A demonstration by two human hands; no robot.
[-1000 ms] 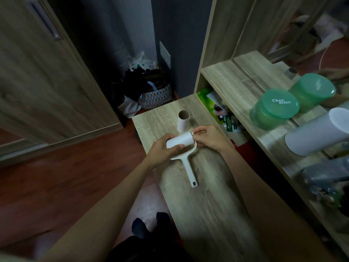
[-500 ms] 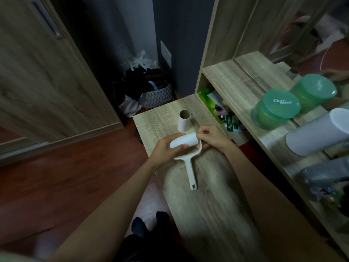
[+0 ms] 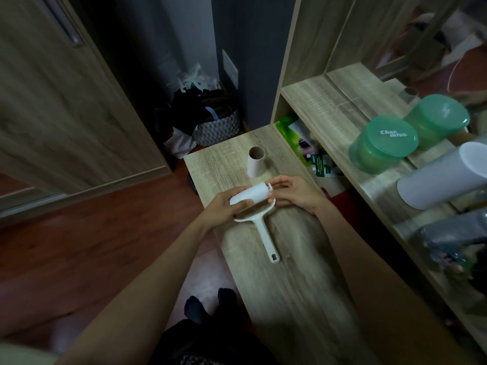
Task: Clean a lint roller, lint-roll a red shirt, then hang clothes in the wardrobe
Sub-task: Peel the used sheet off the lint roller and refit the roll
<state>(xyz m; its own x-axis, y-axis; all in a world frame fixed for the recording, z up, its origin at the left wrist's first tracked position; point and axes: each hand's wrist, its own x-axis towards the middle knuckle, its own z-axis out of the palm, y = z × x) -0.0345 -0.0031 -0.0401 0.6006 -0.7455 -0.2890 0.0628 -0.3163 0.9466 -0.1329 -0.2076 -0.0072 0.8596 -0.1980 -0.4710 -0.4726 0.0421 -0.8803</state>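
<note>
A white lint roller (image 3: 264,233) lies on the wooden bench (image 3: 284,285), its handle pointing toward me. My left hand (image 3: 224,206) wraps around the white sticky roll (image 3: 250,194) on the roller head. My right hand (image 3: 295,192) pinches the roll's right end and the frame's tip with its fingertips. An empty cardboard core (image 3: 256,162) stands upright just beyond the hands. No red shirt is in view.
A wooden shelf unit (image 3: 329,109) on the right holds two green-lidded jars (image 3: 384,147) and a white cylinder (image 3: 442,177). A wardrobe door (image 3: 60,101) stands at the left. A basket of clothes (image 3: 210,122) sits on the red-brown floor beyond the bench.
Both hands and the roller drifted slightly; the roll's right end has tilted up away from the frame, and my right fingers shifted onto that end.
</note>
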